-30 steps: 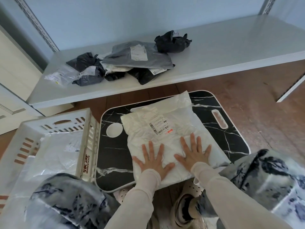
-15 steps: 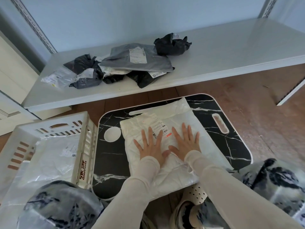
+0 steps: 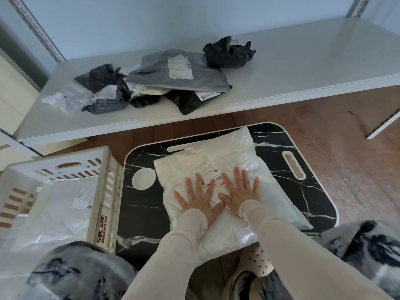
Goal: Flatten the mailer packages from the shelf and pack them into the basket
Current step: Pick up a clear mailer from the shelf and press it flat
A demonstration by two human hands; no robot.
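Observation:
A white mailer (image 3: 233, 156) with a shipping label lies on a black marble-patterned lap table (image 3: 320, 204). My left hand (image 3: 198, 199) and my right hand (image 3: 240, 191) press flat on its middle, side by side, fingers spread and straight. To the left stands a white slatted basket (image 3: 104, 189) with a white mailer (image 3: 58, 211) lying flat inside. On the white shelf (image 3: 303, 68) behind sits a pile of mailers: a flat grey one (image 3: 179, 72), several crumpled black ones (image 3: 227, 53) and a clear one (image 3: 62, 98).
Brown wooden floor (image 3: 357, 161) lies to the right of the lap table. My knees in patterned trousers (image 3: 75, 273) frame the bottom of the view, with a perforated shoe (image 3: 257, 260) under the table's near edge.
Both hands have slid forward from the mailer's near end to its middle, over the label, and drawn closer together. The mailer stays on the lap table.

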